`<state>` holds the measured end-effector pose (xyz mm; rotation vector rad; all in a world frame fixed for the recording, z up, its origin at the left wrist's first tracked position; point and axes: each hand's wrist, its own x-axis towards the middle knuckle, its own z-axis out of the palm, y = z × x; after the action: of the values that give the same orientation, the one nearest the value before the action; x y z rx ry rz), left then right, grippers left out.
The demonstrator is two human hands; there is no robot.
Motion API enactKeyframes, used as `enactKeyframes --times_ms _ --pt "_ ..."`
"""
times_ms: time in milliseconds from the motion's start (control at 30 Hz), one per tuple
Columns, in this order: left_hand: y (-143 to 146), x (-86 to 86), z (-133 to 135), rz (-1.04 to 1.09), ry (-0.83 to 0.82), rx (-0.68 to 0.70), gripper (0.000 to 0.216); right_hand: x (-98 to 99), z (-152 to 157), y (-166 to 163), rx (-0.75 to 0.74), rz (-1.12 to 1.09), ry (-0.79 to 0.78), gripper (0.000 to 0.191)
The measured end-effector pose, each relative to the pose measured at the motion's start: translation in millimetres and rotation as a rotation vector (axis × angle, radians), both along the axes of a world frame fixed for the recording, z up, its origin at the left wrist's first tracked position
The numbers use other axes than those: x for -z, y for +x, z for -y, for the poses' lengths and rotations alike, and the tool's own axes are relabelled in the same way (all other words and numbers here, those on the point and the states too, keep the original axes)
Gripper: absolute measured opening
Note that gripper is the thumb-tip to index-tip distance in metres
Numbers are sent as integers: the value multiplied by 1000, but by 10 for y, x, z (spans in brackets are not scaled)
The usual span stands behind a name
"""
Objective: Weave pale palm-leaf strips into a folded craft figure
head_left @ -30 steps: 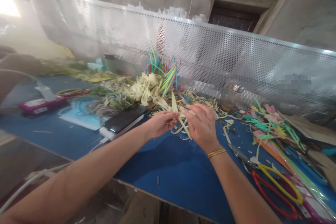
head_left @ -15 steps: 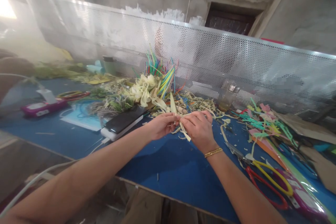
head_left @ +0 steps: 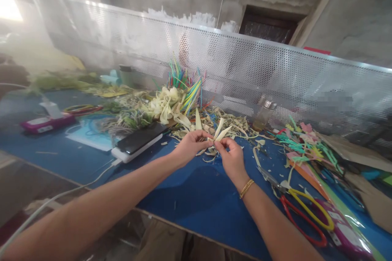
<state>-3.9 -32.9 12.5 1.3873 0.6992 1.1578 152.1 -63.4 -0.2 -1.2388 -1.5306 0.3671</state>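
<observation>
My left hand (head_left: pixel 190 145) and my right hand (head_left: pixel 231 158) meet over the blue table (head_left: pixel 199 195), both pinched on a small piece woven from pale leaf strips (head_left: pixel 214 136). Its pointed ends stick up between my fingertips. A gold bracelet sits on my right wrist. Behind my hands lies a heap of pale strip offcuts (head_left: pixel 226 124), and a bunch of cream leaf ribbons (head_left: pixel 165 106) rests further left.
A phone on a white power bank (head_left: pixel 139 142) lies left of my hands with a cable running off the edge. Red and yellow scissors (head_left: pixel 298 212) and coloured strips (head_left: pixel 306 142) lie on the right. Coloured sticks (head_left: pixel 183 81) stand before a perforated metal screen (head_left: pixel 245 69).
My right hand has turned from a spread, palm-down pose to a fingertip pinch. The strip ends now point upward between both hands. The view has shifted slightly.
</observation>
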Motion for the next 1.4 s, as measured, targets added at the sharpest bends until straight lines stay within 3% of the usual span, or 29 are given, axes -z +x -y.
enactKeyframes --times_ms 167,300,433,500,567,667,800,1033,1233,1400 --pt "33 18 -12 -208 126 -48 27 107 -34 6 -91 -273 -180 34" --pt "1 49 -26 -210 68 -2 28 67 -1 28 -118 -238 -197 36" --pt "-79 63 -45 -34 -120 123 25 -39 23 127 52 30 67 32" --pt "-110 56 -54 27 -212 176 23 -81 19 188 160 208 247 41" --pt "-130 49 -68 60 -269 203 24 -99 11 231 177 366 322 44" --pt "-145 54 -100 92 -302 188 25 -87 12 229 112 462 234 27" --pt "-156 73 -141 150 -280 99 24 -69 79 131 15 358 133 15" --pt "-130 77 -119 -19 -151 -3 26 -115 197 37 -359 74 16 27" --pt "-100 123 -82 -74 -91 20 31 -133 177 3 -208 219 150 15" --pt "-85 123 -49 -71 -106 52 30 -72 158 -38 -164 231 74 19"
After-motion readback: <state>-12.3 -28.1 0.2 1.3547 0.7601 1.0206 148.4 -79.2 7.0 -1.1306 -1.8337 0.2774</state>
